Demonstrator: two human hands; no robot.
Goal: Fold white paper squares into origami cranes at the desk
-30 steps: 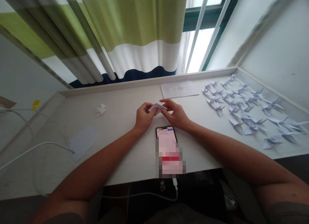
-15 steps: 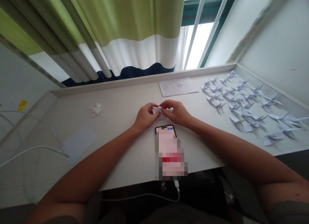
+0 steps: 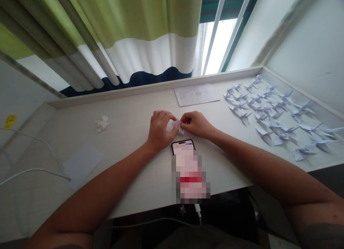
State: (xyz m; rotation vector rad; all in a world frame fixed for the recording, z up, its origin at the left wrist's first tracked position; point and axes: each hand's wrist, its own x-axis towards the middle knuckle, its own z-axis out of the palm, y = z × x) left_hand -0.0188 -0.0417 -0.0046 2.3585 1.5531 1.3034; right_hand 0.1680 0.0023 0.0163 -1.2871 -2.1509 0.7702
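A small folded piece of white paper (image 3: 180, 130) is held between my two hands over the middle of the desk. My left hand (image 3: 160, 129) curves round its left side, thumb and fingers closed on the edge. From the other side, my right hand (image 3: 195, 124) pinches the paper between thumb and curled fingers. Fingers hide much of the paper, so its exact fold cannot be made out. Just below the hands lies a phone (image 3: 183, 146) with a lit, partly blurred screen. Many folded paper cranes (image 3: 264, 114) stand grouped on the right of the desk.
Behind my hands lies a printed sheet (image 3: 197, 95). A crumpled tissue (image 3: 102, 124) and a blank white sheet (image 3: 82, 165) are on the left, where a white cable (image 3: 34, 173) crosses. Another cable (image 3: 198, 209) plugs into the phone. A raised rim (image 3: 129, 94) borders the desk's back.
My left hand has turned and risen, its fingers now more arched. My right hand has curled tighter, and the paper between them has changed from a wide strip to a narrower, tilted shape.
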